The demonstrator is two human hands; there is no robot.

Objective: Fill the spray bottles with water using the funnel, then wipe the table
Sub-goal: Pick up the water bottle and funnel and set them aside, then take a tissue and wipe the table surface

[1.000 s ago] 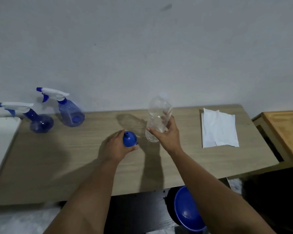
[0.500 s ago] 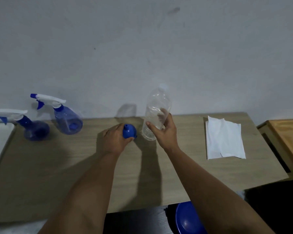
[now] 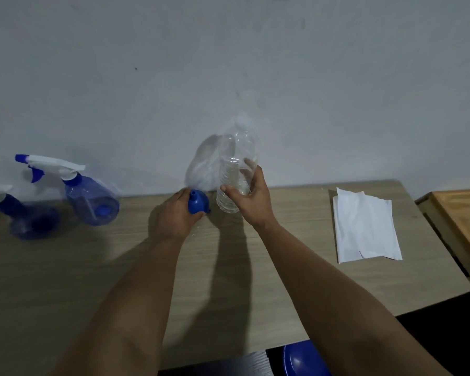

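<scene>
My right hand (image 3: 251, 198) grips a clear plastic water bottle (image 3: 235, 165) with a white cap, upright near the back of the wooden table (image 3: 92, 267). Just left of it, my left hand (image 3: 174, 215) holds a small blue funnel (image 3: 197, 203), wide end down on the table with its spout pointing up. Two blue spray bottles with white trigger heads stand at the back left: one (image 3: 91, 200) nearer the middle, the other (image 3: 25, 218) partly cut off by the left edge. A white folded cloth (image 3: 364, 226) lies flat on the right part of the table.
A pale wall runs right behind the table. A second wooden surface (image 3: 461, 218) adjoins the table's right end. Under the front edge, a blue round object (image 3: 304, 360) shows on the dark floor. A few water drops lie near the funnel.
Both hands have moved toward the back of the table with the funnel and the bottle. The view has shifted closer, so the spray bottles sit farther left.
</scene>
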